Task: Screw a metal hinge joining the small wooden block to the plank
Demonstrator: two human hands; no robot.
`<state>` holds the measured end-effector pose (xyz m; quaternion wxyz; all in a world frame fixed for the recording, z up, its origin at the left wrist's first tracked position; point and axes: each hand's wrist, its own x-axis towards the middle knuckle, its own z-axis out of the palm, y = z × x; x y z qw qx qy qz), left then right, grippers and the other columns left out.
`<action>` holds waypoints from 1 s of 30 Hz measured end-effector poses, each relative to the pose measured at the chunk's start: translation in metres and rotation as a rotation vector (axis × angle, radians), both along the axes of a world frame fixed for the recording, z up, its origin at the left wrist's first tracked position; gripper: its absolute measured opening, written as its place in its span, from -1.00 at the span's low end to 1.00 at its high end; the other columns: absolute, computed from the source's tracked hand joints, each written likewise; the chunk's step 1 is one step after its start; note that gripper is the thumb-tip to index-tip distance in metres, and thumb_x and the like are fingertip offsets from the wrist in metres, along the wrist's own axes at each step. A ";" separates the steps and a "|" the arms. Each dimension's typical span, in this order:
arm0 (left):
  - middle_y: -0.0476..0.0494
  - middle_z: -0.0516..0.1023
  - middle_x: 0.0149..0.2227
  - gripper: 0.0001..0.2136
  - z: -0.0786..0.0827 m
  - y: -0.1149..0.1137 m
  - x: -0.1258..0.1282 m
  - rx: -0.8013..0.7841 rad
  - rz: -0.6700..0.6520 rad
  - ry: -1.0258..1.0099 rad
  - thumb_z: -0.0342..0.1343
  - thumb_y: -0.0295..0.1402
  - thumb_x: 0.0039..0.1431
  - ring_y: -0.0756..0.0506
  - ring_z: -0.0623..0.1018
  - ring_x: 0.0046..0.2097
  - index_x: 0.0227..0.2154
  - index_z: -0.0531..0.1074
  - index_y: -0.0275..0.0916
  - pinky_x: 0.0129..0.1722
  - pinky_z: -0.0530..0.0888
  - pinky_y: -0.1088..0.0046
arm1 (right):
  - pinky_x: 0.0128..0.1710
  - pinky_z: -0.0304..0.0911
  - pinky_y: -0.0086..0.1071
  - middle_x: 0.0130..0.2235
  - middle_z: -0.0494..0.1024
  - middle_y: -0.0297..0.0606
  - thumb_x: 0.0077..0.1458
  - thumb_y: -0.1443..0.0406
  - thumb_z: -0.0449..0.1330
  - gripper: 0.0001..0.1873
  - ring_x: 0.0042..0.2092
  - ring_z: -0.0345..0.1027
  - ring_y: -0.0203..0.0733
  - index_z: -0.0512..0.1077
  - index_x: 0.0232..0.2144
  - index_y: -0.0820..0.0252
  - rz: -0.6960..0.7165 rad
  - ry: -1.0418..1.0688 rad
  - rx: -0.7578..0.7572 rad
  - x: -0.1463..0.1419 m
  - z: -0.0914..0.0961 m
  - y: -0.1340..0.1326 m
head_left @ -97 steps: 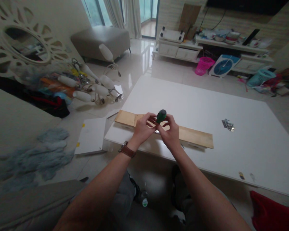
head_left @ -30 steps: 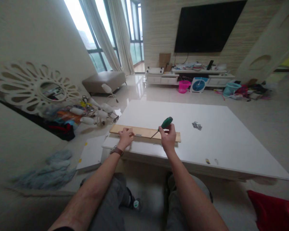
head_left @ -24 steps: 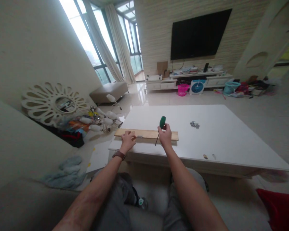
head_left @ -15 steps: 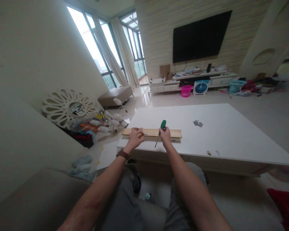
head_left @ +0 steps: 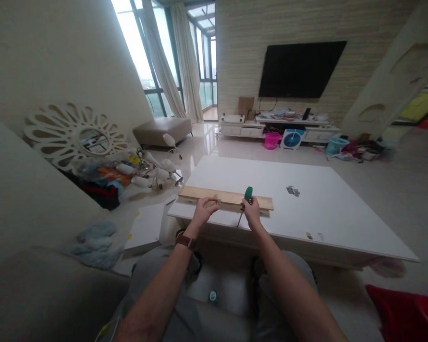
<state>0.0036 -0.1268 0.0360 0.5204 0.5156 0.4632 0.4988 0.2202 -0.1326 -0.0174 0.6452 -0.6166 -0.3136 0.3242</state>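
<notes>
A long pale wooden board point(head_left: 228, 194) lies along the near edge of the white table point(head_left: 328, 204). My left hand point(head_left: 204, 210) is at the board's near side, thumb and fingers curled together. A small pale piece shows at its fingertips, too small and blurred to name. To the right, my right hand point(head_left: 251, 211) is closed round a screwdriver point(head_left: 248, 193). Its green handle points up and away, and its thin shaft slants down toward the table's near edge. Several small metal pieces point(head_left: 293, 191) lie in a pile to the right of the board.
Two small items point(head_left: 309, 235) lie near the table's front right edge. On the left are a white panel point(head_left: 144, 225) with yellow marks, a lamp with several white shades point(head_left: 160, 175) and a round mirror point(head_left: 94, 141). A red cloth point(head_left: 406, 308) is at lower right.
The view has tilted and turned a little. My left hand has drawn back toward the board's near side, its fingers still curled. The screwdriver stays in my right hand, its shaft still pointing down.
</notes>
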 end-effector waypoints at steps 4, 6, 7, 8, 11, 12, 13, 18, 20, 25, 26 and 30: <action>-0.22 0.48 0.08 -0.19 -0.019 0.008 -0.009 -0.145 0.058 -0.213 0.49 -0.58 -0.28 -0.16 0.58 0.01 0.14 0.44 -0.04 -0.04 0.56 0.32 | -0.40 0.48 -0.25 -0.33 0.47 -0.36 -0.14 -0.05 0.31 -0.51 -0.31 0.49 -0.12 0.34 -0.24 0.07 0.029 -0.089 0.002 0.002 0.002 -0.010; -0.25 0.45 0.14 -0.05 -0.024 0.010 -0.011 -0.200 0.062 -0.296 0.49 -0.65 -0.32 -0.19 0.57 0.06 0.21 0.34 0.01 -0.01 0.56 0.30 | -0.41 0.48 -0.23 -0.34 0.46 -0.36 -0.17 -0.06 0.31 -0.49 -0.33 0.50 -0.10 0.34 -0.24 0.08 0.033 -0.141 -0.007 0.007 0.008 -0.018; -0.25 0.44 0.15 -0.01 -0.025 0.012 -0.010 -0.231 0.057 -0.328 0.49 -0.67 -0.34 -0.19 0.56 0.07 0.23 0.29 0.03 0.00 0.56 0.28 | -0.40 0.48 -0.22 -0.35 0.46 -0.37 -0.17 -0.06 0.31 -0.49 -0.34 0.49 -0.10 0.34 -0.25 0.08 0.030 -0.170 -0.010 0.011 0.012 -0.021; -0.25 0.43 0.14 0.02 -0.024 0.013 -0.009 -0.262 0.052 -0.354 0.49 -0.69 -0.35 -0.19 0.55 0.07 0.24 0.26 0.04 0.00 0.56 0.27 | -0.38 0.47 -0.21 -0.36 0.46 -0.37 -0.18 -0.05 0.32 -0.50 -0.34 0.49 -0.11 0.35 -0.26 0.09 0.025 -0.202 -0.010 0.014 0.018 -0.023; -0.20 0.42 0.10 0.04 -0.016 0.017 -0.003 -0.300 0.033 -0.390 0.49 -0.67 -0.34 -0.16 0.53 0.03 0.25 0.18 0.03 -0.03 0.57 0.29 | -0.30 0.46 -0.20 -0.39 0.48 -0.37 -0.18 -0.04 0.33 -0.53 -0.34 0.47 -0.12 0.34 -0.31 0.09 0.002 -0.297 0.003 0.023 0.043 -0.026; -0.19 0.42 0.08 0.03 -0.011 0.017 -0.002 -0.297 0.025 -0.392 0.49 -0.66 -0.32 -0.14 0.53 0.01 0.25 0.16 0.01 -0.04 0.56 0.31 | -0.28 0.45 -0.20 -0.39 0.48 -0.36 -0.17 -0.04 0.32 -0.54 -0.33 0.46 -0.12 0.34 -0.32 0.09 -0.008 -0.323 0.013 0.024 0.052 -0.026; -0.17 0.42 0.05 0.00 -0.006 0.018 -0.001 -0.296 0.018 -0.393 0.49 -0.63 -0.28 -0.12 0.52 -0.01 0.25 0.14 0.00 -0.05 0.56 0.33 | -0.27 0.45 -0.20 -0.39 0.49 -0.35 -0.15 -0.04 0.31 -0.55 -0.33 0.45 -0.12 0.34 -0.31 0.09 -0.018 -0.347 0.024 0.025 0.062 -0.025; -0.03 0.42 -0.11 -0.38 0.020 0.022 0.001 -0.384 0.024 -0.375 0.33 -0.39 0.14 -0.04 0.51 -0.13 0.16 0.12 0.02 -0.14 0.54 0.43 | -0.19 0.41 -0.20 -0.34 0.51 -0.32 -0.08 -0.02 0.27 -0.58 -0.28 0.44 -0.13 0.34 -0.27 0.10 -0.058 -0.452 0.101 0.018 0.100 -0.023; -0.04 0.42 -0.14 -0.48 0.023 0.026 0.004 -0.376 0.042 -0.334 0.24 -0.41 0.22 -0.06 0.51 -0.14 0.13 0.12 -0.02 -0.15 0.53 0.43 | -0.20 0.40 -0.21 -0.31 0.52 -0.29 -0.05 -0.01 0.25 -0.60 -0.26 0.43 -0.12 0.33 -0.26 0.09 -0.057 -0.478 0.122 0.015 0.105 -0.019; -0.11 0.46 -0.12 -0.40 -0.007 0.036 0.018 -0.381 0.120 -0.230 0.31 -0.58 0.05 -0.08 0.52 -0.14 0.06 0.14 -0.11 -0.08 0.50 0.36 | -0.24 0.39 -0.21 -0.34 0.55 -0.27 -0.06 0.05 0.27 -0.67 -0.29 0.43 -0.10 0.35 -0.31 0.09 0.031 -0.529 0.116 0.013 0.099 0.002; -0.12 0.47 -0.12 -0.39 -0.019 0.037 0.022 -0.418 0.108 -0.211 0.33 -0.58 0.02 -0.08 0.53 -0.16 0.05 0.14 -0.11 -0.09 0.51 0.34 | -0.25 0.40 -0.22 -0.34 0.56 -0.27 -0.06 0.07 0.28 -0.69 -0.30 0.44 -0.10 0.36 -0.32 0.09 0.066 -0.533 0.108 0.013 0.096 0.006; -0.14 0.49 -0.16 -0.39 -0.065 0.033 0.030 -0.532 0.075 -0.108 0.33 -0.62 -0.04 -0.09 0.55 -0.22 0.03 0.19 -0.16 -0.17 0.54 0.32 | -0.29 0.41 -0.26 -0.33 0.59 -0.27 -0.03 0.14 0.26 -0.76 -0.31 0.49 -0.11 0.33 -0.33 0.07 0.106 -0.570 0.070 0.020 0.083 0.009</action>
